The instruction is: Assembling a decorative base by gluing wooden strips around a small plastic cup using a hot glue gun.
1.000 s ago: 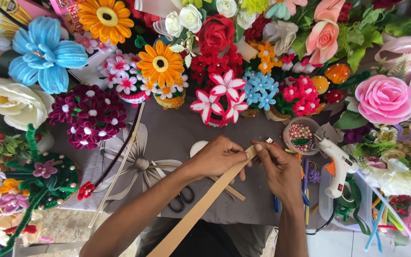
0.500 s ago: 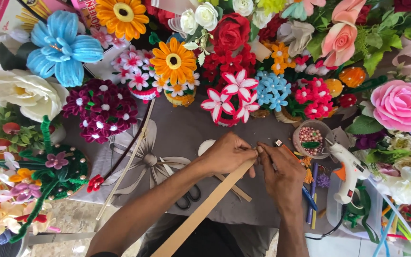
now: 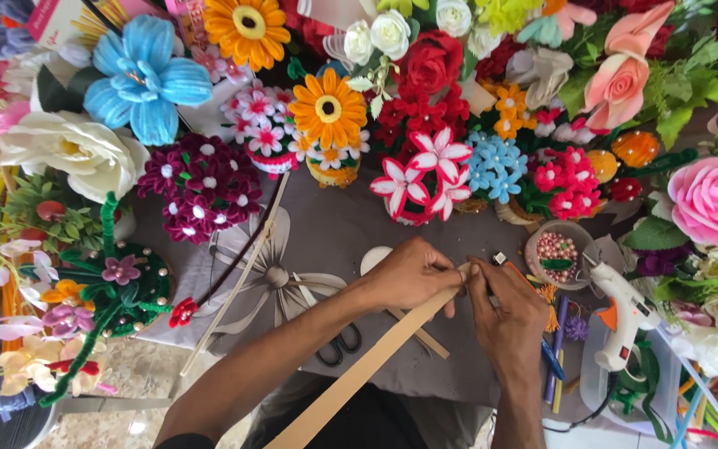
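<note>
Dozens of handmade flowers ring a grey table [image 3: 334, 241], and reading from the left side there are a white rose [image 3: 72, 154] and a blue flower [image 3: 145, 75], then a green wire shape studded with pearls [image 3: 118, 287]. Next comes a dark purple cluster of small blooms [image 3: 201, 187], with a pale ribbon bow [image 3: 276, 278] lying flat on the table just below it. Black scissors [image 3: 338, 342] lie near the person's left forearm. The left hand [image 3: 413, 278] is closed on the upper end of a long tan strip [image 3: 367, 366], which slants down toward the lower edge of the view. The right hand [image 3: 504, 312] meets it at that same end, thumb and fingers pinched on the strip's tip, so both hands touch there above the table's middle. Behind them stands a pot of pink and white flowers [image 3: 421, 179]. To the right sits a small round bowl of pink beads [image 3: 554, 254], and further right a white glue gun [image 3: 625, 312], beside a large pink rose [image 3: 716, 199].
</note>
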